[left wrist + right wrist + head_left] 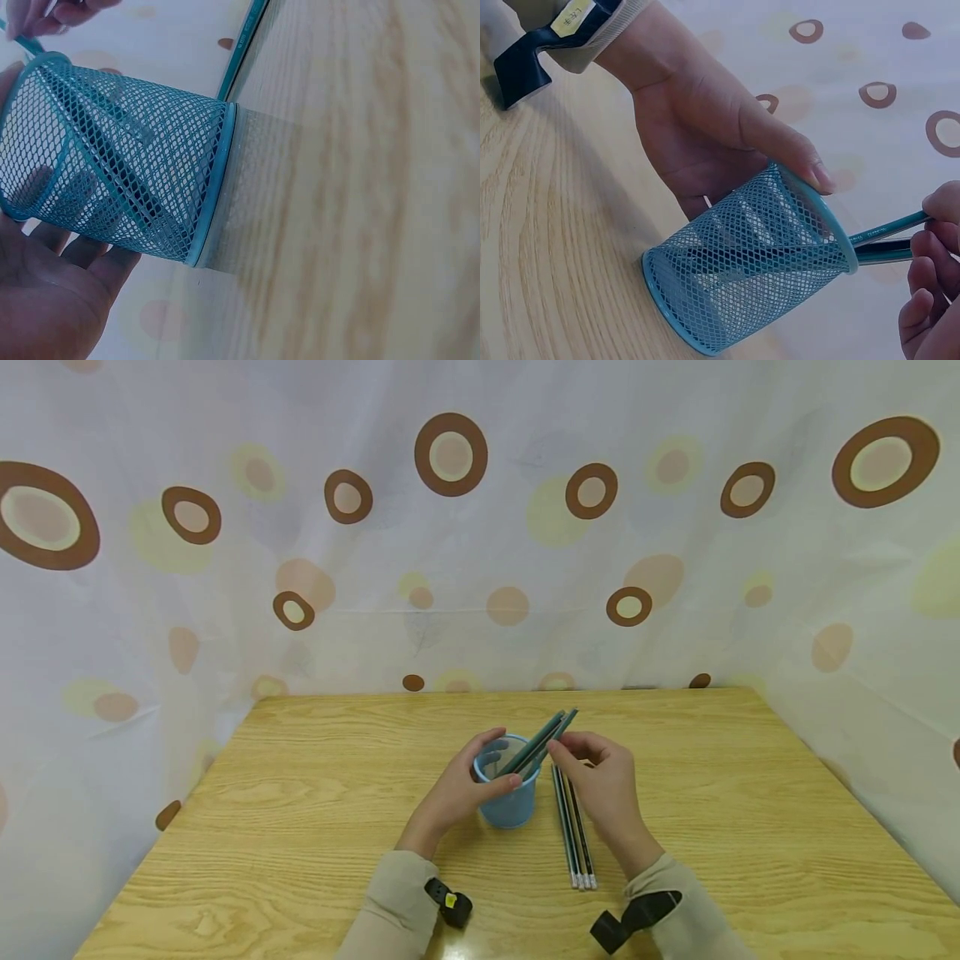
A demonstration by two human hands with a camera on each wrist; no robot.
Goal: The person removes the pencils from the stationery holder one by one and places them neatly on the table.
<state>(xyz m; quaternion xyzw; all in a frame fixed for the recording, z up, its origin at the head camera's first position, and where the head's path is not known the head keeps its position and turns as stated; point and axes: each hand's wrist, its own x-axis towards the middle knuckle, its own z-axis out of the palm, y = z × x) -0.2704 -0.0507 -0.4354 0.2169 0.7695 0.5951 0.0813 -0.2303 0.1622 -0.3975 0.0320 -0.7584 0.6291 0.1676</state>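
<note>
A blue wire-mesh pencil cup stands on the wooden table, its base against the tabletop in the left wrist view. My left hand grips the cup from the left, with the thumb near the rim and the other fingers round the far side. Several dark green pencils lean to the right inside the cup, seen through the mesh. My right hand is at the right of the rim, pinching one green pencil by its upper part, while its lower end is within the cup.
Several pencils lie side by side on the table, right of the cup and below my right hand, eraser ends toward me. A patterned curtain hangs behind the table and along its sides. Each sleeve bears a black wrist device.
</note>
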